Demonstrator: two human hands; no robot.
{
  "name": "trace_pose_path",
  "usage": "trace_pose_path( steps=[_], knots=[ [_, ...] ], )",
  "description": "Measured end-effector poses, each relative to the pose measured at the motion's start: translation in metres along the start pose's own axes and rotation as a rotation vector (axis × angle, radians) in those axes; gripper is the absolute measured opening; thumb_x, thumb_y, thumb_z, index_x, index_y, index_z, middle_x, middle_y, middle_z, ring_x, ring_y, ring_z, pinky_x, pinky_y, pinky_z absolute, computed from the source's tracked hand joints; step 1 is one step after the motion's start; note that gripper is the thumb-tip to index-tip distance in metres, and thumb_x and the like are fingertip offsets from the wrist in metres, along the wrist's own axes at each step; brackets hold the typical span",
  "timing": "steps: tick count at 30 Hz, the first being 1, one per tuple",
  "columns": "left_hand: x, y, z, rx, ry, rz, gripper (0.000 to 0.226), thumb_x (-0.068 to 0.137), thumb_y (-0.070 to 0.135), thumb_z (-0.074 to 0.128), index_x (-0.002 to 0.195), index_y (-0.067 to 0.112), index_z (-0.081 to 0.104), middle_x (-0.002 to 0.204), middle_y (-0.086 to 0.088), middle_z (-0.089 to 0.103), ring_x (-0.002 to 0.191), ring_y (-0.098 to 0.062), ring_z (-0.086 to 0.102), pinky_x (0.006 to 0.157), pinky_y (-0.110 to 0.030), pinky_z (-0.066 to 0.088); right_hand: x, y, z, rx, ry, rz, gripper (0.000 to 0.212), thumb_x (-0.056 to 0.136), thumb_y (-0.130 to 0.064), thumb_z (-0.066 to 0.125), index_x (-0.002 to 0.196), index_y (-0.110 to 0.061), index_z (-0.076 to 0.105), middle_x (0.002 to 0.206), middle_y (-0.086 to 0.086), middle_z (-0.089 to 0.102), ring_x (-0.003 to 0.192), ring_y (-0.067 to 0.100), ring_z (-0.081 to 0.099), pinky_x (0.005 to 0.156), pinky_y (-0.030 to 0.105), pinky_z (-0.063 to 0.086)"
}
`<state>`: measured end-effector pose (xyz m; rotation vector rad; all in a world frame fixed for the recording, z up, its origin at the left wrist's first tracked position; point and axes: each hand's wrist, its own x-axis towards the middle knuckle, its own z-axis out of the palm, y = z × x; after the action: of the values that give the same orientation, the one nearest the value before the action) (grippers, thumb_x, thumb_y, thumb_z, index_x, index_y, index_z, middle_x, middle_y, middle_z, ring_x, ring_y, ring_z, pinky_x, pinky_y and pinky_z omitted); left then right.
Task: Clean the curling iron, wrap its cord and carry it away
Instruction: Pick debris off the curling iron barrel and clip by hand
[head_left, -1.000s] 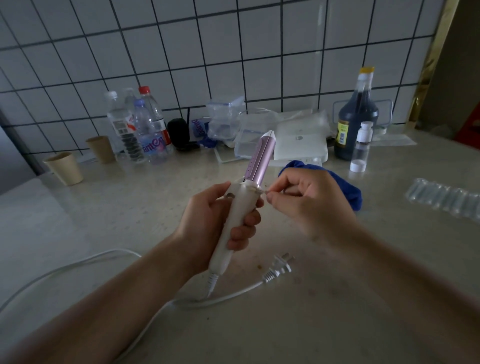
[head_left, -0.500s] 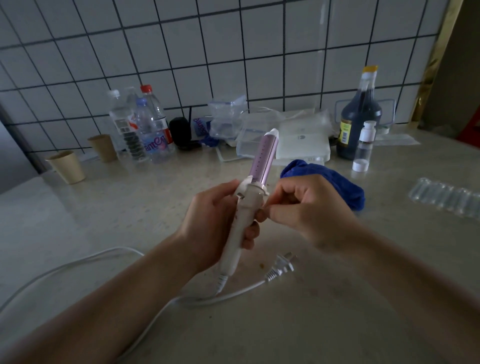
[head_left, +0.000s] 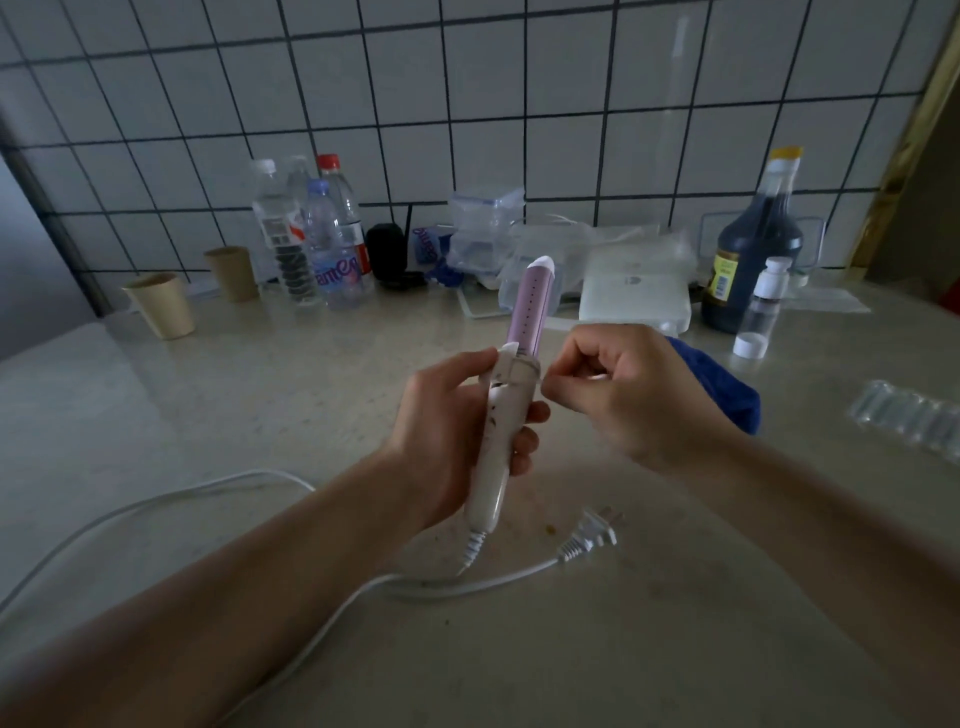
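Desk (head_left: 311, 395) scene: curling iron (head_left: 500, 415) was gripped by left hand (head_left: 441, 431); right hand (head_left: 628, 400), at three o'clock, was curled, contents unclear; slack cord (head_left: 208, 496) could be snagged.

Home kitchen counter: pale stone worktop (head_left: 260, 395) against white tiled wall (head_left: 467, 104), with water bottles (head_left: 327, 244), paper cups (head_left: 163, 306), dark sauce bottle (head_left: 753, 249).

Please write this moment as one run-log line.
left hand: grips iron handle | right hand: curled at iron's collar, contents unclear | cord: unwrapped on counter | cloth: behind right hand
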<state>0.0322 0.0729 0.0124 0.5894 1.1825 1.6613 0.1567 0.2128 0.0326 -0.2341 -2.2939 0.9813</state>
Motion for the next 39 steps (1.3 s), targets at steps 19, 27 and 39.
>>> trace_pose_path(
  steps=[19, 27, 39],
  knots=[
    [-0.004, -0.001, 0.010, 0.059, -0.095, 0.009, 0.044, 0.079, 0.041, 0.059, 0.105, 0.005, 0.058, 0.077, -0.008, 0.061, 0.059, -0.020, 0.054, 0.055, -0.031, 0.049, -0.024, 0.007, 0.004, 0.218, -0.031, -0.015, 0.018, 0.090, -0.006, 0.076, 0.076, -0.017, 0.072, 0.051, 0.005, 0.055, 0.046, 0.013, 0.042, 0.046, 0.025, 0.036],
    [-0.001, -0.002, 0.007, 0.052, -0.103, 0.029, 0.049, 0.077, 0.041, 0.060, 0.111, 0.005, 0.055, 0.078, -0.009, 0.062, 0.059, -0.021, 0.055, 0.056, -0.031, 0.050, -0.024, 0.005, 0.002, 0.228, -0.030, -0.019, 0.017, 0.089, -0.011, 0.078, 0.075, -0.015, 0.071, 0.051, 0.009, 0.054, 0.047, 0.021, 0.041, 0.047, 0.040, 0.036],
    [0.005, -0.002, -0.003, 0.063, -0.070, 0.047, 0.050, 0.074, 0.049, 0.065, 0.103, 0.008, 0.072, 0.087, -0.013, 0.069, 0.076, -0.025, 0.070, 0.066, -0.037, 0.059, -0.025, 0.003, 0.002, 0.177, -0.060, 0.018, 0.021, 0.089, -0.007, 0.079, 0.074, -0.021, 0.073, 0.052, -0.008, 0.059, 0.045, 0.003, 0.047, 0.047, 0.017, 0.039]
  ],
)
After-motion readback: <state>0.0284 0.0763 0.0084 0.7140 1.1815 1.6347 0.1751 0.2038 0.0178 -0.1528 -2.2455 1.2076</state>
